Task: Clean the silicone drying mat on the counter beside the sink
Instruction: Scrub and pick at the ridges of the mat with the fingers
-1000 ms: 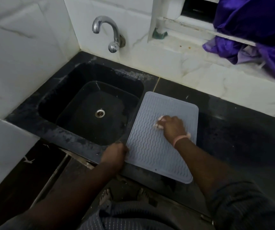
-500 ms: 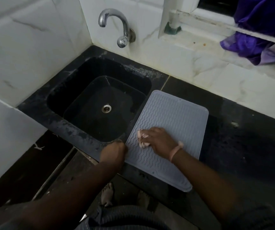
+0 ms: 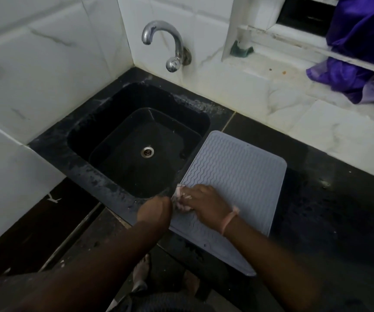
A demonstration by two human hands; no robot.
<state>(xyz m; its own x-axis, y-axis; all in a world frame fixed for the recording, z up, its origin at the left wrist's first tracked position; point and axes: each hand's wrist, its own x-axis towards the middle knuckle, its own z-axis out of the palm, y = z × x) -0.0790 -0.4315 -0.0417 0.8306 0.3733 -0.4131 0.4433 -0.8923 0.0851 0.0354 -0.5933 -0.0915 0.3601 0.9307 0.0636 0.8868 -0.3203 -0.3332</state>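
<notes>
A grey silicone drying mat point(image 3: 238, 174) with wavy ridges lies on the black counter point(image 3: 328, 210) just right of the sink point(image 3: 136, 140). My right hand point(image 3: 206, 204) grips a small pale pink cloth point(image 3: 181, 200) and presses it onto the mat's near left edge. My left hand point(image 3: 155, 211) rests at the mat's left edge by the sink rim, fingers curled; what they grip is hidden.
A chrome tap point(image 3: 170, 48) juts from the white tiled wall above the sink. Purple fabric point(image 3: 362, 52) hangs over the window ledge at the upper right. A green scrubber point(image 3: 241, 50) sits on the ledge. My feet point(image 3: 141, 273) show below the counter's front edge.
My right hand has wiped the cloth from the mat's middle toward its near left edge, ending next to my left hand. The left hand has stayed at the mat's edge.
</notes>
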